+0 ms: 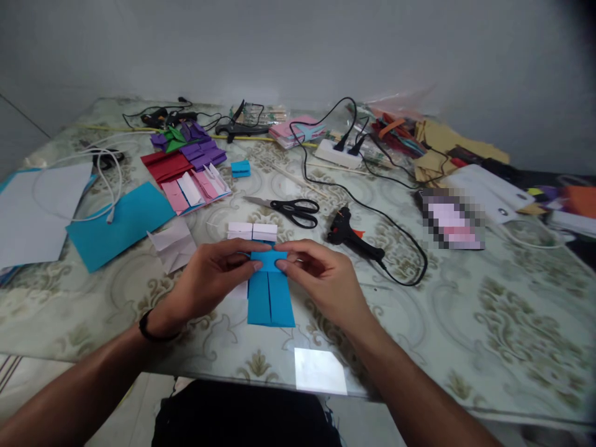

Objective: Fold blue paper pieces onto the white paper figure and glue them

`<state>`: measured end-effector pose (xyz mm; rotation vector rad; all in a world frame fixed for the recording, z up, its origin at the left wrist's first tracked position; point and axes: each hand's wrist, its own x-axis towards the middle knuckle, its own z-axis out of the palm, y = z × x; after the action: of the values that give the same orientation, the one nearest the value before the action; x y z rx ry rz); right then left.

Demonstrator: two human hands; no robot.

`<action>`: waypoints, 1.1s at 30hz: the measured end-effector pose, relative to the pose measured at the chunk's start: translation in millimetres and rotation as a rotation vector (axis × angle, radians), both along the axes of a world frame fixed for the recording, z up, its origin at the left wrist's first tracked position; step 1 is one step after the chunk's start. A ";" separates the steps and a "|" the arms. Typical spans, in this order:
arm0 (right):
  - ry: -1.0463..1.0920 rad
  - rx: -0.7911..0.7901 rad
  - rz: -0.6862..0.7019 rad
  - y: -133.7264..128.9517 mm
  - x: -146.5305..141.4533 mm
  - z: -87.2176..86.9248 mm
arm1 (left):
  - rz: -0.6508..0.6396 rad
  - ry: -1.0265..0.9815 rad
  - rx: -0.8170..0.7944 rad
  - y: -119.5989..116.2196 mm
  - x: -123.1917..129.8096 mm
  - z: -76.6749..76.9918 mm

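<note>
A blue folded paper (270, 299) is pinched by both hands near the front middle of the table. Its top part is folded over in a flap, and a slit runs down the lower panel. My left hand (218, 264) grips the flap's left side between thumb and fingers. On the right side, my right hand (316, 267) pinches the same flap. Just beyond the fingertips lies a white folded paper (252, 232), partly hidden by the blue one. Black-handled scissors (291, 210) rest behind my hands, beside a black glue gun (351, 236).
At left are blue sheets (121, 223), white sheets (41, 217) and a white cable (112, 211). Folded pink (195, 189), red (166, 166) and purple papers (203, 154) sit behind. A power strip (339, 154) with black cords and a blurred phone (449, 220) are toward the right.
</note>
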<state>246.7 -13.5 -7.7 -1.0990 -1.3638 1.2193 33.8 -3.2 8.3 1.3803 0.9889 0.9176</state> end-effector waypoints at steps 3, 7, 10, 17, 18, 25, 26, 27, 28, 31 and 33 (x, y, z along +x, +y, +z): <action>-0.011 0.013 0.000 0.1 0.8 -0.7 | 0.030 -0.007 0.004 1.5 0.9 4.0; -0.040 0.041 0.008 1.0 1.1 -1.1 | 0.056 0.025 0.032 3.4 0.9 6.3; -0.040 0.036 0.021 1.1 1.6 -1.1 | 0.073 0.061 0.046 3.4 -0.4 3.4; -0.031 0.015 0.039 -0.5 0.2 -1.0 | 0.063 0.144 0.064 0.3 -1.4 2.6; -0.030 0.018 0.040 -0.6 -0.4 -0.9 | 0.053 0.150 0.065 -0.1 -1.2 3.3; -0.042 -0.008 0.018 0.5 -0.8 -1.5 | 0.013 0.141 0.038 -0.6 -2.4 1.2; -0.039 -0.010 0.019 0.4 -0.6 -1.7 | 0.013 0.120 0.034 -0.3 -2.8 0.5; -0.038 -0.011 0.019 0.2 -0.5 -1.9 | 0.013 0.097 0.026 0.1 -3.2 -0.2; -0.038 -0.013 0.020 -0.2 -0.5 -2.0 | 0.008 0.076 0.009 0.6 -3.6 -0.7; -0.042 -0.003 0.024 -0.9 -0.7 -1.8 | -0.039 0.063 -0.070 2.0 -4.6 -1.6; -0.050 0.008 0.028 -0.9 -0.9 -1.0 | -0.064 0.079 -0.088 2.4 -5.3 -1.5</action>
<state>245.8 -14.5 -8.7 -1.1143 -1.4253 1.2124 28.5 -0.8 6.9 1.3753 1.0268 0.7681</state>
